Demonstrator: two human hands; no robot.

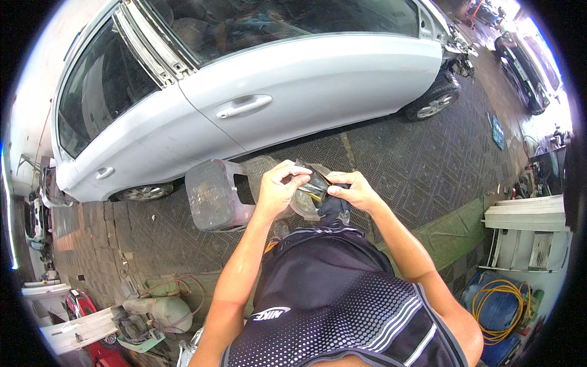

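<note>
A small, flat, dark glossy piece with a yellow strip along its edge is between my hands, in front of my waist; its exact kind is unclear. My left hand pinches its left side between thumb and fingers. On the other side, the thumb and bent fingers of my right hand grip it. Below the hands is a pale round container or lid, partly hidden by them. A worn, speckled plastic stool stands just left of my left hand.
A silver-grey car stretches across the far side, its front partly stripped. Ribbed mats cover the floor. At the lower left is a green air compressor; at the right lie a coiled yellow hose and a white shelf unit.
</note>
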